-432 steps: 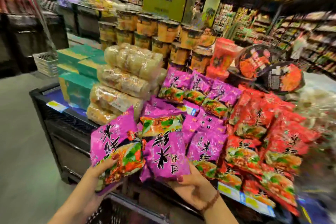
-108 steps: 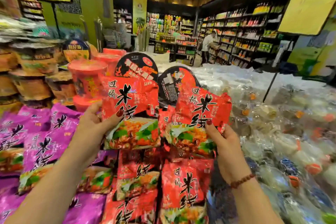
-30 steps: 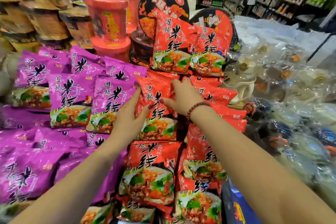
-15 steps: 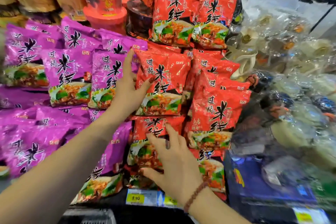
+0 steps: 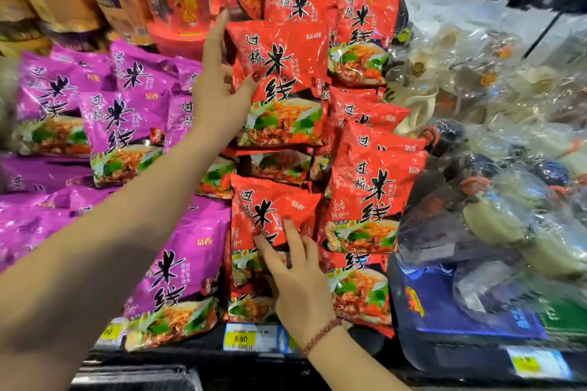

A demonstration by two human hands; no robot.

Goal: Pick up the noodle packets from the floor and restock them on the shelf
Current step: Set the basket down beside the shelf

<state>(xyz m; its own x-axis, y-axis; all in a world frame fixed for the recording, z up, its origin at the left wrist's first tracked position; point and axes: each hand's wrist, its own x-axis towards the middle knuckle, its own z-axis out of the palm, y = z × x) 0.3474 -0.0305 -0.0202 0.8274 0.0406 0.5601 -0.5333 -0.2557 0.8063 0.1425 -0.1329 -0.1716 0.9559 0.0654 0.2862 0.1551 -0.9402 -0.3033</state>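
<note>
upper red noodle packet [image 5: 279,86] stands upright on top of the red stack, on the shelf [image 5: 197,357]; left hand [image 5: 219,95] flat against its left edge, fingers straight and together, thumb laid on its face; lower down, right hand [image 5: 298,279] with fingers spread, tips pressing the lower red packet [image 5: 273,216]; looks like squaring the pile, so nudge gently from the sides, keep faces forward, don't crush the noodles; purple packets [image 5: 127,124] just beside on the left, price tag [image 5: 247,338] beneath, clear-wrapped bowls [image 5: 508,105] to the right
</note>
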